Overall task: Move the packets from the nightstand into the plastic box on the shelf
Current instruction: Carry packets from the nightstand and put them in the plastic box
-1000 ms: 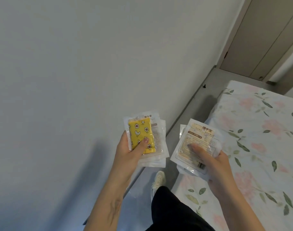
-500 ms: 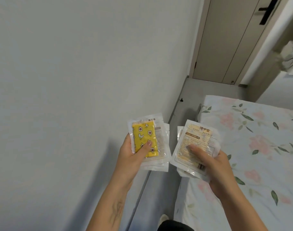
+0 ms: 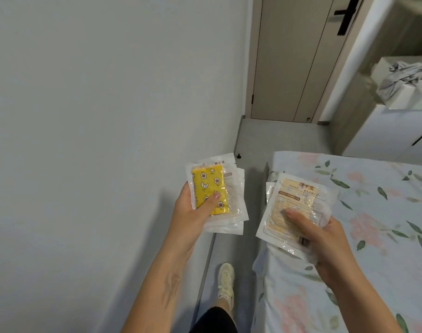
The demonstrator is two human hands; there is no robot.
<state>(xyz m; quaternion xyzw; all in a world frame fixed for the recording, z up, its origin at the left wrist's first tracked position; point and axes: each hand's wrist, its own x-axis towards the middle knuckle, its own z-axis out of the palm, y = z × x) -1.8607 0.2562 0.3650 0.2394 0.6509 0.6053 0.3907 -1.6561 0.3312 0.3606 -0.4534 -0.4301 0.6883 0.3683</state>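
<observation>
My left hand (image 3: 193,221) holds a small stack of clear packets (image 3: 231,205); the top one shows a yellow pouch with egg and moon prints, and my thumb lies across it. My right hand (image 3: 325,241) holds another stack of packets (image 3: 294,200), the top one printed "hand warmer" in orange, with my thumb pressed on its face. Both stacks are carried at waist height over the narrow gap between wall and bed. The nightstand and the plastic box are out of view.
A plain grey wall (image 3: 97,116) runs along the left. A bed with a floral sheet (image 3: 361,236) fills the right. Ahead stands a beige door (image 3: 291,58) with a black handle; a white cabinet (image 3: 395,131) with crumpled cloth on top is at far right. My foot (image 3: 225,280) is on the grey floor.
The view has swung up and forward along the gap, bringing the door and white cabinet into sight. Both hands keep the same grip on their packet stacks.
</observation>
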